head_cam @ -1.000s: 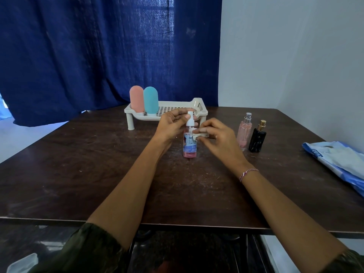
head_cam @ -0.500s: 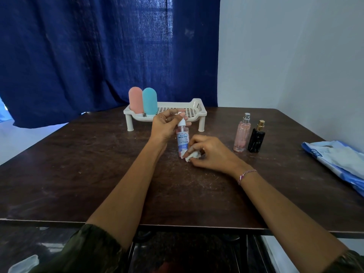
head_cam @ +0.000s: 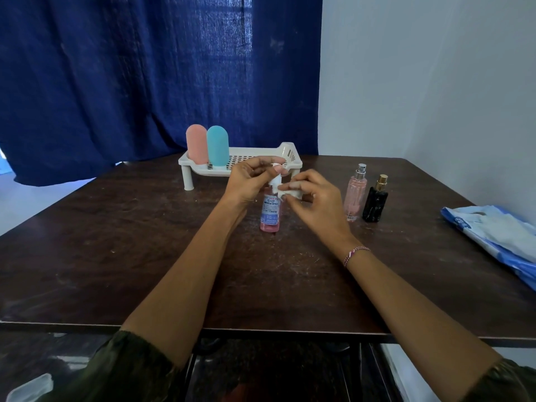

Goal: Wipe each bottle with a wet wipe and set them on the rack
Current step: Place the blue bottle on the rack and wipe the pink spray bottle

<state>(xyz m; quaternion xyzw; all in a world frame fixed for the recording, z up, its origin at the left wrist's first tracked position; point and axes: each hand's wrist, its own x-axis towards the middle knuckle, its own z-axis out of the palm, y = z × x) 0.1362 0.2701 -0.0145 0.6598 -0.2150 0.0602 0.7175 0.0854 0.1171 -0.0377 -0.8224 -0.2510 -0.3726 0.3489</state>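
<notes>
Both forearms are bare from elbow to fingertips, and so are the left hand (head_cam: 249, 182) and the right hand (head_cam: 317, 198). A dark olive-green sleeve with a mottled pattern ends at each elbow: the left sleeve (head_cam: 116, 372) at 7 o'clock in the view, the right sleeve (head_cam: 507, 382) at 5 o'clock. A thin braided bracelet (head_cam: 356, 254) of pink, dark red and white threads circles the right wrist.
</notes>
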